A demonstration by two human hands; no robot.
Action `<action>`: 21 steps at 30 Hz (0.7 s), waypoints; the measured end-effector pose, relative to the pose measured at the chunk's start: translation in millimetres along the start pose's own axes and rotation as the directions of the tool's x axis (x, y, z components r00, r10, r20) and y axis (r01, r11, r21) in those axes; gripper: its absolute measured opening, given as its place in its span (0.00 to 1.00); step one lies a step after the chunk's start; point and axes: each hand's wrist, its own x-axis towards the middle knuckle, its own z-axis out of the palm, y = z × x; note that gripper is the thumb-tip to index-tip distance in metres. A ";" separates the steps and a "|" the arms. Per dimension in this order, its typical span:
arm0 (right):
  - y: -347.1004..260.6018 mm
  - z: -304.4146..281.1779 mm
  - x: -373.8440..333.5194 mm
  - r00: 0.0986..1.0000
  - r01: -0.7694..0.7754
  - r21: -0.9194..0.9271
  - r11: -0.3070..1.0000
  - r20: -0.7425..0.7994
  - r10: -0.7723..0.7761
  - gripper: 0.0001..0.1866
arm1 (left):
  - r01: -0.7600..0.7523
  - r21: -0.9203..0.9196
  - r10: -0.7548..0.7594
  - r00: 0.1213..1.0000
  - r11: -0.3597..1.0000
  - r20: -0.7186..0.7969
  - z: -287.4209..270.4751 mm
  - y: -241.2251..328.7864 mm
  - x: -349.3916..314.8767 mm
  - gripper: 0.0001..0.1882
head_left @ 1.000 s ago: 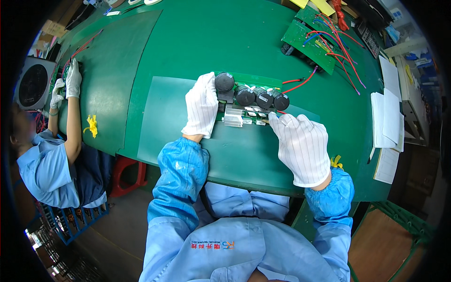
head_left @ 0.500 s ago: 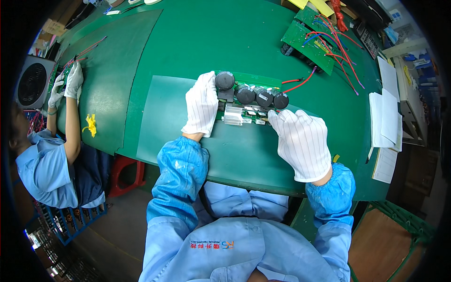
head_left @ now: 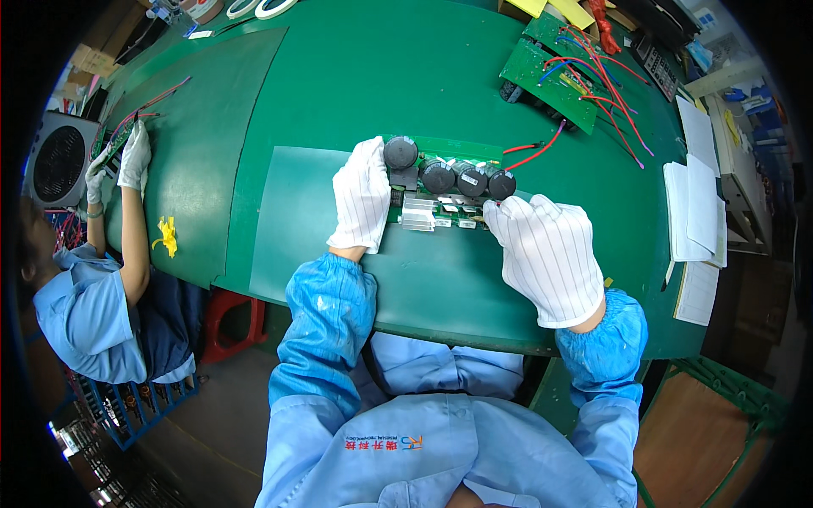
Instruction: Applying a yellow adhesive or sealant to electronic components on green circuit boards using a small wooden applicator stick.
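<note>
In the head view, the circuit board [head_left: 461,151] lay between the two gloved hands, its long axis running left to right, roughly along the near edge of the worktop [head_left: 381,76]. It sat over the far part of a smooth green sheet [head_left: 296,229], well in from that edge. The left hand [head_left: 359,199] was nearer: its fingers were wrapped over the board's left end, grasping it. The right hand [head_left: 542,254] came in from the near right side, so that the board lay to the far left of its fingers [head_left: 498,213]. These were bunched together at the board's near right corner; whether they pinched the board or some small part there, I could not tell.

The board was green and crowded. Four black round capacitors [head_left: 438,176] stood on it, the leftmost set farther from the near edge than the three in a row beside it. A silver finned block [head_left: 418,212] sat along the near side, with small pale parts to its right. A red lead [head_left: 538,159] curved from beside the right end toward other wired boards [head_left: 555,72] near the worktop's far right corner. Papers [head_left: 690,207] lay at the right edge.
</note>
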 end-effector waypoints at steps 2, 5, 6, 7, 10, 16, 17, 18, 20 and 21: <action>0.8 6.8 -4.1 0.997 0.009 0.011 1.000 -0.076 -0.008 0.10 | 0.003 -0.006 -0.003 1.000 1.000 -0.010 0.8 0.8 -0.1 0.09; 1.5 12.9 -6.4 0.995 -0.002 0.021 1.000 -0.095 0.004 0.09 | -0.011 0.026 0.012 1.000 1.000 -0.013 0.7 0.1 -0.1 0.09; 1.4 14.6 -6.7 0.994 -0.006 0.020 1.000 -0.110 0.008 0.09 | -0.002 0.022 0.002 1.000 1.000 -0.008 0.3 0.1 -0.4 0.09; 1.6 13.5 -5.7 0.997 -0.013 0.016 1.000 -0.076 0.014 0.08 | 0.006 0.016 -0.006 1.000 1.000 -0.002 0.4 0.3 -0.5 0.09; 2.8 1.5 2.4 0.992 -0.036 -0.002 0.999 0.121 0.036 0.07 | 0.008 0.016 -0.008 1.000 1.000 0.002 0.5 -1.1 -1.2 0.10; 9.0 -2.4 7.9 0.990 -0.022 0.036 0.999 0.141 0.017 0.08 | 0.031 0.009 -0.031 0.999 0.999 0.017 0.4 -0.5 -0.2 0.10; 9.2 -4.3 9.8 0.981 -0.026 0.031 0.999 0.191 0.020 0.09 | 0.031 0.016 -0.031 0.999 0.999 0.015 0.7 -1.4 -0.3 0.10; 9.5 -7.4 12.6 0.971 -0.031 0.027 0.999 0.240 0.023 0.09 | 0.035 0.022 -0.036 0.999 0.999 0.020 0.8 -1.4 -0.7 0.10; 9.9 -8.6 13.6 0.967 -0.040 0.028 0.999 0.254 0.032 0.09 | 0.041 0.037 -0.042 0.999 0.998 0.028 0.3 -0.7 -1.1 0.10; 9.6 -8.3 12.5 0.975 -0.046 0.036 0.998 0.221 0.037 0.09 | 0.044 0.030 -0.045 0.999 0.999 0.029 0.6 -1.4 -1.2 0.10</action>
